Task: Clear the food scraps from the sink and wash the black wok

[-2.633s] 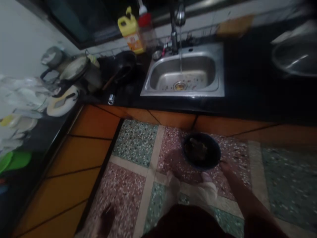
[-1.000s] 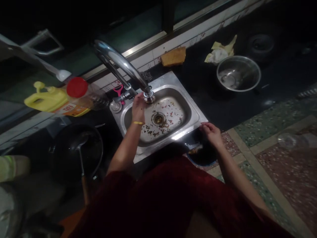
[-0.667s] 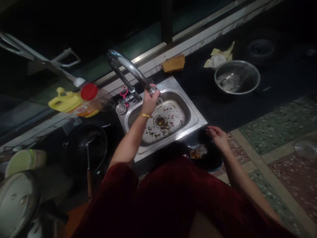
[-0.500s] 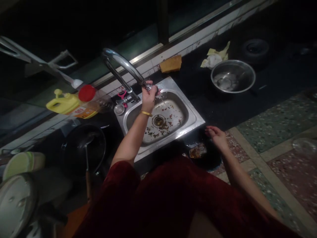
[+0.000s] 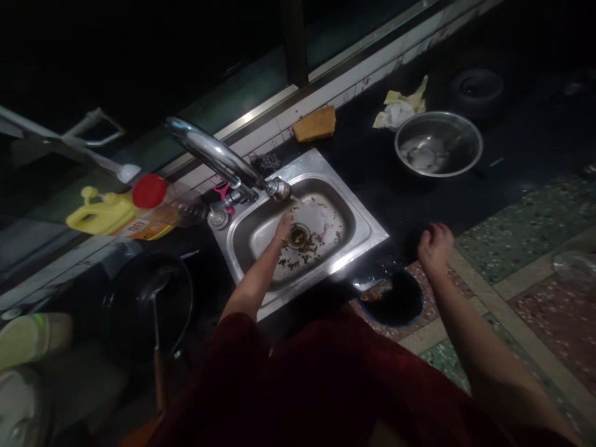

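My left hand [image 5: 283,231] reaches into the steel sink [image 5: 367,231], beside the drain [image 5: 298,236], fingers stretched out and holding nothing. Dark and reddish food scraps [image 5: 310,247] lie scattered over the sink's bottom. Above the hand, apart from it, hangs the spout of the chrome faucet [image 5: 218,155]. My right hand [image 5: 436,245] hovers near the front edge of the black counter, right of the sink, its fingers loosely bent with nothing seen in them. Below it on the floor stands a dark round bucket [image 5: 395,301] with some scraps at its left side.
A steel bowl [image 5: 438,144] stands on the counter at right, beside a crumpled yellow-and-white cloth [image 5: 400,110]. An orange-yellow sponge-like block [image 5: 315,124] lies behind the sink. At left are a yellow jug [image 5: 109,217], a red-lidded jar [image 5: 149,191] and a wok [image 5: 139,298] with a wooden-handled spatula [image 5: 159,372].
My left hand has let go of the faucet's spout end and dropped into the sink. The faucet has swung slightly left and lower. My right hand has moved right, away from the sink.
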Tool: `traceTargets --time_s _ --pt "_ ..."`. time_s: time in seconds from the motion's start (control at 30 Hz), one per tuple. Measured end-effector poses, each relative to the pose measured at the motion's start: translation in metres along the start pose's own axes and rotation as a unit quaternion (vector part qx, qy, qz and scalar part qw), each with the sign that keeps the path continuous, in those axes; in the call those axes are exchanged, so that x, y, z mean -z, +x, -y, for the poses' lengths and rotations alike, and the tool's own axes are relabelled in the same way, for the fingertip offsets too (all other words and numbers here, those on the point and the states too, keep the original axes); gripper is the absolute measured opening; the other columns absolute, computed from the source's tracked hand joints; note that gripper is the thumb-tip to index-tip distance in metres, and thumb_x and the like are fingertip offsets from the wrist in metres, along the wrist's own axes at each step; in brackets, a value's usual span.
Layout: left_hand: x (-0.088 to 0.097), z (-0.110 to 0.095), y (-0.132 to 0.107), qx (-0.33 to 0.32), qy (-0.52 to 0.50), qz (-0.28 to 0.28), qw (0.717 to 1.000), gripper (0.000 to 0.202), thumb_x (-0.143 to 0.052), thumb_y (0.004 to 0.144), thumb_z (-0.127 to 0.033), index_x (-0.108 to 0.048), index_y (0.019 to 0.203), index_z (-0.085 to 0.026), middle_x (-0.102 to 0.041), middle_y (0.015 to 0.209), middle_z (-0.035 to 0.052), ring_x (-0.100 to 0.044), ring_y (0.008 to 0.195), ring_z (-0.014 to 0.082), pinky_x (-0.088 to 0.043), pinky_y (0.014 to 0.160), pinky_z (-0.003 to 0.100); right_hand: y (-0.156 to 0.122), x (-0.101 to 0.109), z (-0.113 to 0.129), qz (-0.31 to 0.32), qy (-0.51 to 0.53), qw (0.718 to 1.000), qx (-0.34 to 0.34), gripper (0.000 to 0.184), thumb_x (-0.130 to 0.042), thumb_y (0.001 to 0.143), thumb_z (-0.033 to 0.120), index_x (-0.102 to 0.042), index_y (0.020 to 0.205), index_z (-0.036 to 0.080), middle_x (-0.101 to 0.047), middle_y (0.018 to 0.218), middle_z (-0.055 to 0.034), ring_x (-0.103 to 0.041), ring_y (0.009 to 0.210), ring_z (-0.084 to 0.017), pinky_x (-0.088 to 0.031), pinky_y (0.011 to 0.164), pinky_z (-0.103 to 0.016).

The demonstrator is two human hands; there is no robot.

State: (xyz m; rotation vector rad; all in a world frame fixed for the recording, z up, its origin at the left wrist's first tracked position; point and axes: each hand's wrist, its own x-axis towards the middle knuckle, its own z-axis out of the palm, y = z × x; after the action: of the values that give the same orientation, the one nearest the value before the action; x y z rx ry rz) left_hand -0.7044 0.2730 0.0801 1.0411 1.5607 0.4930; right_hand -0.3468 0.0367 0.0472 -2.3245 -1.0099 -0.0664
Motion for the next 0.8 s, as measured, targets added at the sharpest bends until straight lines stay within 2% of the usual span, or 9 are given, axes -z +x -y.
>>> traceTargets --time_s 0.13,0.17,0.23,0.37,0.47,0.57,0.67,0.73,0.8 --pt "-0.016 0.023 0.032 0.007 0.169 -0.063 0.984 0.053 -0.056 0.088 -0.027 -0.047 0.136 -0.008 -0.03 0.154 0.0266 -0.013 0.15 0.0303 -0.026 0.115 0.045 -0.007 -0.018 -0.003 0.002 -0.048 0.999 0.005 0.045 -0.039 0.089 0.035 -0.061 0.119 0.01 -0.054 0.129 -0.0219 -0.049 0.123 -0.034 -0.036 0.104 -0.057" --pt "-0.026 0.026 0.04 -0.001 0.186 -0.07 0.98 0.054 -0.055 0.088 -0.028 -0.047 0.136 -0.006 -0.027 0.155 0.0278 -0.008 0.15 0.0308 -0.023 0.116 0.047 -0.008 -0.02 -0.003 0.003 -0.06 0.998 0.007 0.045 -0.039 0.09 0.036 -0.061 0.12 0.011 -0.055 0.129 -0.0213 -0.048 0.124 -0.034 -0.035 0.104 -0.058" --pt "-0.055 0.026 0.057 -0.046 0.16 -0.057 0.984 0.048 -0.055 0.088 -0.029 -0.051 0.13 -0.007 -0.033 0.152 0.0263 -0.004 0.151 0.0302 -0.018 0.117 0.049 -0.011 -0.02 -0.001 0.01 -0.079 0.997 0.009 0.046 -0.039 0.091 0.037 -0.06 0.123 0.012 -0.055 0.13 -0.0201 -0.047 0.125 -0.034 -0.034 0.106 -0.057" --pt "-0.126 0.023 0.081 -0.148 0.026 0.07 0.986 0.029 -0.061 0.085 -0.022 -0.063 0.113 -0.017 -0.049 0.144 0.0153 -0.007 0.151 0.0249 -0.015 0.119 0.041 -0.01 -0.014 0.004 0.028 -0.102 0.994 0.001 0.046 -0.039 0.092 0.037 -0.057 0.127 0.012 -0.052 0.134 -0.0198 -0.044 0.129 -0.034 -0.033 0.107 -0.056" --pt "-0.151 0.04 0.071 -0.198 0.03 0.176 0.964 0.029 -0.063 0.081 -0.017 -0.064 0.11 -0.018 -0.047 0.147 0.012 -0.01 0.151 0.024 -0.01 0.121 0.039 -0.009 -0.011 0.007 0.038 -0.103 0.994 -0.007 0.045 -0.039 0.092 0.035 -0.056 0.128 0.013 -0.05 0.135 -0.0201 -0.042 0.129 -0.034 -0.032 0.107 -0.058" --pt "-0.135 0.071 0.042 -0.233 0.094 0.344 0.905 0.032 -0.066 0.075 -0.013 -0.068 0.106 -0.019 -0.052 0.143 0.0125 -0.03 0.145 0.0245 -0.01 0.121 0.037 -0.008 -0.01 0.009 0.044 -0.097 0.994 -0.007 0.044 -0.041 0.092 0.034 -0.055 0.127 0.013 -0.049 0.135 -0.0204 -0.041 0.128 -0.034 -0.031 0.106 -0.058" --pt "-0.091 0.091 0.021 -0.196 0.14 0.472 0.848 0.031 -0.07 0.067 -0.01 -0.072 0.095 -0.022 -0.062 0.13 0.0141 -0.044 0.136 0.0263 -0.017 0.12 0.038 -0.008 -0.011 0.007 0.039 -0.095 0.995 -0.008 0.044 -0.042 0.091 0.034 -0.056 0.126 0.013 -0.049 0.136 -0.0204 -0.041 0.129 -0.034 -0.03 0.107 -0.057" --pt "-0.055 0.092 0.018 -0.157 0.155 0.488 0.844 0.029 -0.071 0.064 -0.008 -0.072 0.09 -0.022 -0.066 0.123 0.0155 -0.047 0.133 0.0274 -0.02 0.119 0.039 -0.008 -0.012 0.003 0.036 -0.102 0.994 -0.008 0.045 -0.041 0.091 0.036 -0.057 0.126 0.012 -0.049 0.137 -0.0214 -0.041 0.129 -0.033 -0.029 0.107 -0.055" --pt "-0.018 0.087 0.022 -0.136 0.166 0.45 0.867 0.028 -0.07 0.063 -0.008 -0.072 0.087 -0.022 -0.067 0.12 0.0158 -0.049 0.131 0.0277 -0.022 0.118 0.039 -0.008 -0.013 -0.001 0.036 -0.112 0.993 0.0 0.049 -0.039 0.092 0.038 -0.057 0.127 0.01 -0.049 0.137 -0.0228 -0.041 0.129 -0.033 -0.029 0.108 -0.051"
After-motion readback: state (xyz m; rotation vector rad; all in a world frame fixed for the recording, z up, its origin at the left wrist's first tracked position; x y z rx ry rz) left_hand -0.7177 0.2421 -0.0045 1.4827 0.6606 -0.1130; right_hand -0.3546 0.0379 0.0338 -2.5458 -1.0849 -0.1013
